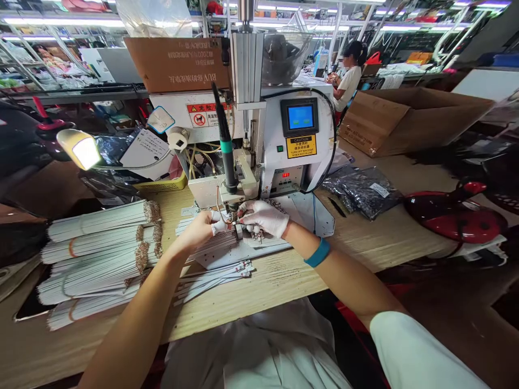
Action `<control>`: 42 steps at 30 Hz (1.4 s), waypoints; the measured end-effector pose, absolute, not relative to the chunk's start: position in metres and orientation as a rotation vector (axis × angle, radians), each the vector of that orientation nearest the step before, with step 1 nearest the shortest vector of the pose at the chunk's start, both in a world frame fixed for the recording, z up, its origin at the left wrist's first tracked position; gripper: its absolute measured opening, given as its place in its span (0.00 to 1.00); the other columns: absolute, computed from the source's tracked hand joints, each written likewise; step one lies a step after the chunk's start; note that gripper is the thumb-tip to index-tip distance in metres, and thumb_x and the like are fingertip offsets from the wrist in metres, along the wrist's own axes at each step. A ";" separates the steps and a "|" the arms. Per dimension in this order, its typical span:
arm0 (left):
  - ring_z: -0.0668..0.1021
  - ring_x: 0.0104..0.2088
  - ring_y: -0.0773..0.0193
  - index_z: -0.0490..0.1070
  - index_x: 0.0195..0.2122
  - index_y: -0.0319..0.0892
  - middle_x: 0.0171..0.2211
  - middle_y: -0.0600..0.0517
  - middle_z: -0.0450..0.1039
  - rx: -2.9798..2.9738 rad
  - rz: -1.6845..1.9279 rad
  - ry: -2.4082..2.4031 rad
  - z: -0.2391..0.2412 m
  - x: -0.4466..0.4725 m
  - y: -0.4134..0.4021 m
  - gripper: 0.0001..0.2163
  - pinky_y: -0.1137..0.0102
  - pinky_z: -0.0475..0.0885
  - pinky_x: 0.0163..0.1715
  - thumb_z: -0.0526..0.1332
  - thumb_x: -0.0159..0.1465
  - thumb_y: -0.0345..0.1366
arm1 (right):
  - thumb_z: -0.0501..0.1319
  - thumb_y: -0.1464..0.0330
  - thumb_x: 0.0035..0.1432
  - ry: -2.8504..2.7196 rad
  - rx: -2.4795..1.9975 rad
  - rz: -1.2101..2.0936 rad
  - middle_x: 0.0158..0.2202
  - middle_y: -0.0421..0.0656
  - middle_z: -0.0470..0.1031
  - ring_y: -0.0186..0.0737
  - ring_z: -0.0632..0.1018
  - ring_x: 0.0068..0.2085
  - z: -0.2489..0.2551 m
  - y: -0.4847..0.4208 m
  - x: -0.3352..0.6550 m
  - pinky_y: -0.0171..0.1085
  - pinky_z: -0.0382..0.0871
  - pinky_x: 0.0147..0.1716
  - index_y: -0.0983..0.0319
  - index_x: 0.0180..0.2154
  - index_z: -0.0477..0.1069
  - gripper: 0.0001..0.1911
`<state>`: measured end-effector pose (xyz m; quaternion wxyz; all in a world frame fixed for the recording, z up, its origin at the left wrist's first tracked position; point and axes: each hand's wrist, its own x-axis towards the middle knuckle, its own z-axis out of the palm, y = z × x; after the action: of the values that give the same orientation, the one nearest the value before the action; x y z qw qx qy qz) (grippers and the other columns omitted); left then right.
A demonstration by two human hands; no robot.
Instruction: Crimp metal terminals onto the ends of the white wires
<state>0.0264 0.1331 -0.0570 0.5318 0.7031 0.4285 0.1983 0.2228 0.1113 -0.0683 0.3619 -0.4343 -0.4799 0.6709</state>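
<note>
My left hand (197,231), with white cots on its fingertips, pinches thin white cables (211,242) just below the head of a benchtop wire-processing machine (243,135). My right hand (265,219), in a white glove, is closed close beside it, around a small metal part (239,231). Small loose components lie on a white plate (284,208) under that hand. The fingers hide the exact cable ends. Bundled white cables (97,254) with frayed copper-coloured ends are stacked to my left, and several loose cables (213,278) lie nearer me.
A black soldering iron handle (225,146) stands in front of the machine. A lit lamp (79,148) is at left. On the wooden bench (365,248) is a bag of black parts (365,192). A cardboard box (409,121) stands at right, and a co-worker (348,81) sits behind the machine.
</note>
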 end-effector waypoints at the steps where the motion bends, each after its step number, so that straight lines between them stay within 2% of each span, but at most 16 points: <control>1: 0.62 0.22 0.72 0.71 0.23 0.37 0.21 0.57 0.66 1.669 0.468 1.027 -0.057 0.026 0.133 0.06 0.76 0.55 0.23 0.59 0.46 0.35 | 0.61 0.74 0.46 -1.234 -1.114 1.731 0.21 0.35 0.65 0.25 0.64 0.15 -0.068 0.111 0.223 0.25 0.53 0.09 0.64 0.32 0.64 0.09; 14: 0.58 0.20 0.72 0.71 0.26 0.37 0.19 0.58 0.61 1.690 0.418 1.046 -0.054 0.024 0.135 0.10 0.76 0.51 0.20 0.59 0.48 0.39 | 0.62 0.70 0.47 -1.358 -1.138 1.697 0.23 0.35 0.65 0.25 0.64 0.16 -0.067 0.111 0.226 0.26 0.57 0.11 0.62 0.34 0.63 0.11; 16: 0.58 0.19 0.73 0.71 0.24 0.37 0.18 0.58 0.61 1.727 0.400 1.058 -0.049 0.021 0.132 0.10 0.76 0.52 0.19 0.60 0.49 0.40 | 0.60 0.69 0.49 -1.479 -1.214 1.547 0.23 0.36 0.66 0.26 0.65 0.17 -0.061 0.112 0.233 0.27 0.57 0.13 0.63 0.35 0.64 0.10; 18: 0.62 0.20 0.72 0.72 0.24 0.37 0.19 0.56 0.64 1.786 0.331 1.020 -0.044 0.018 0.126 0.11 0.76 0.56 0.21 0.60 0.49 0.41 | 0.59 0.67 0.50 -1.632 -1.332 1.261 0.23 0.38 0.68 0.28 0.68 0.20 -0.055 0.114 0.243 0.28 0.58 0.16 0.64 0.34 0.67 0.09; 22: 0.70 0.25 0.67 0.75 0.30 0.39 0.25 0.53 0.72 1.947 0.106 0.953 -0.039 0.015 0.114 0.11 0.76 0.61 0.25 0.60 0.51 0.41 | 0.60 0.70 0.49 -1.926 -1.478 0.714 0.29 0.41 0.75 0.34 0.73 0.31 -0.052 0.120 0.262 0.31 0.62 0.29 0.65 0.31 0.74 0.07; 26: 0.72 0.25 0.64 0.74 0.29 0.39 0.25 0.48 0.73 2.269 0.007 1.371 -0.043 0.017 0.108 0.08 0.75 0.60 0.23 0.57 0.52 0.35 | 0.59 0.71 0.49 -2.066 -1.546 0.581 0.31 0.40 0.77 0.36 0.74 0.35 -0.059 0.122 0.259 0.32 0.63 0.34 0.62 0.31 0.77 0.08; 30: 0.73 0.26 0.61 0.73 0.28 0.39 0.27 0.45 0.73 2.476 -0.113 1.532 -0.048 0.019 0.110 0.08 0.73 0.58 0.22 0.55 0.51 0.33 | 0.60 0.71 0.48 -2.216 -1.558 0.506 0.31 0.40 0.77 0.36 0.74 0.34 -0.066 0.123 0.248 0.32 0.63 0.33 0.60 0.33 0.78 0.10; 37: 0.73 0.27 0.63 0.74 0.31 0.42 0.27 0.49 0.74 2.397 -0.027 1.376 -0.055 0.019 0.115 0.11 0.74 0.61 0.27 0.53 0.50 0.30 | 0.59 0.66 0.50 -2.279 -1.613 0.349 0.34 0.41 0.75 0.38 0.73 0.34 -0.066 0.122 0.242 0.33 0.60 0.30 0.57 0.37 0.76 0.11; 42: 0.72 0.27 0.63 0.74 0.32 0.42 0.28 0.48 0.73 2.454 -0.043 1.441 -0.050 0.020 0.112 0.12 0.73 0.59 0.25 0.51 0.53 0.31 | 0.60 0.67 0.49 -2.245 -1.602 0.415 0.31 0.41 0.75 0.38 0.73 0.33 -0.064 0.121 0.241 0.33 0.60 0.30 0.59 0.33 0.76 0.09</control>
<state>0.0201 0.1116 -0.0501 0.1471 0.8529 0.5008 -0.0151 0.2409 0.1206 -0.0635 0.1754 -0.5656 -0.7924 0.1464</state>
